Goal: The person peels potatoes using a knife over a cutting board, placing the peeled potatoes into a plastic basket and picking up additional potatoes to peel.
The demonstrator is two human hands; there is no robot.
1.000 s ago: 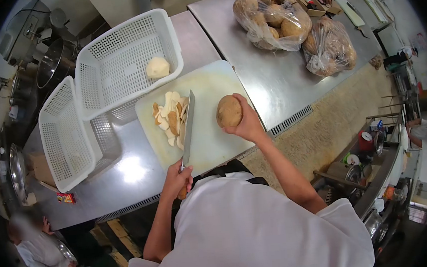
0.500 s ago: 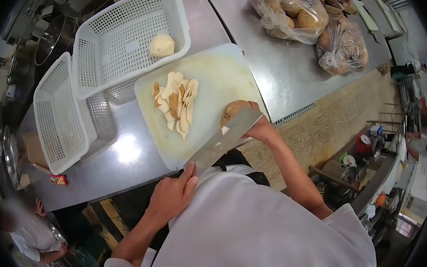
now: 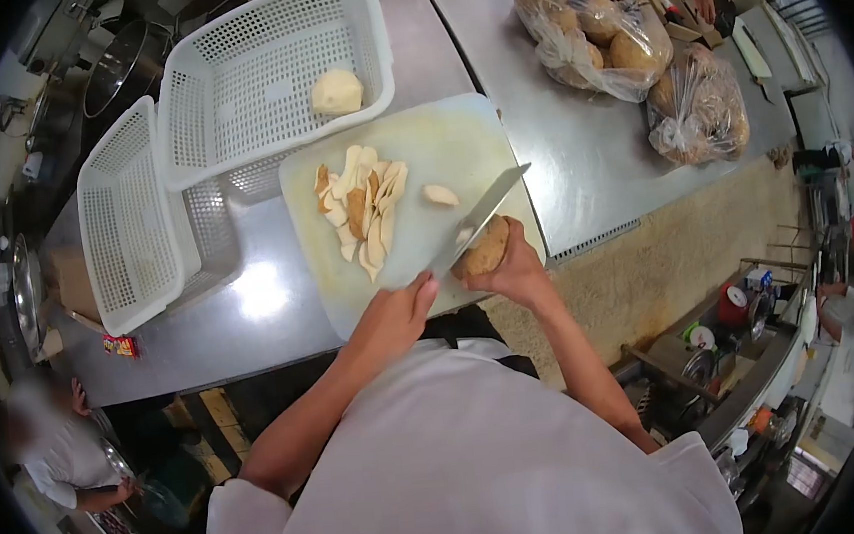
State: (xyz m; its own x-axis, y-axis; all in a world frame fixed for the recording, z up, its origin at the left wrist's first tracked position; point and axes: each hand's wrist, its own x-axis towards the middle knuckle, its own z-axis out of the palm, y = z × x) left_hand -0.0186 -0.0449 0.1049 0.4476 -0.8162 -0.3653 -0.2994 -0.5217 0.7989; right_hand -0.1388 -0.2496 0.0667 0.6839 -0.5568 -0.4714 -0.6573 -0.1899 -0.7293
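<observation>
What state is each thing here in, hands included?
Left hand: closed on the knife
Right hand: closed on the held tuber
Knife: blade against the held tuber
Held tuber: brown skin showing
Peelings: heaped on the board
Slice: apart from the peelings
Board: flat on the table
Big basket: uncovered, holding a peeled tuber
Small basket: uncovered
Big bag: filled with tubers
Small bag: filled

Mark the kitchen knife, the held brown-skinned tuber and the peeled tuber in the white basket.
Kitchen knife [image 3: 484,214]: head view, middle of the blade.
Brown-skinned tuber [image 3: 490,249]: head view, skin beside the blade.
Peeled tuber [image 3: 337,92]: head view, pale near side.
</observation>
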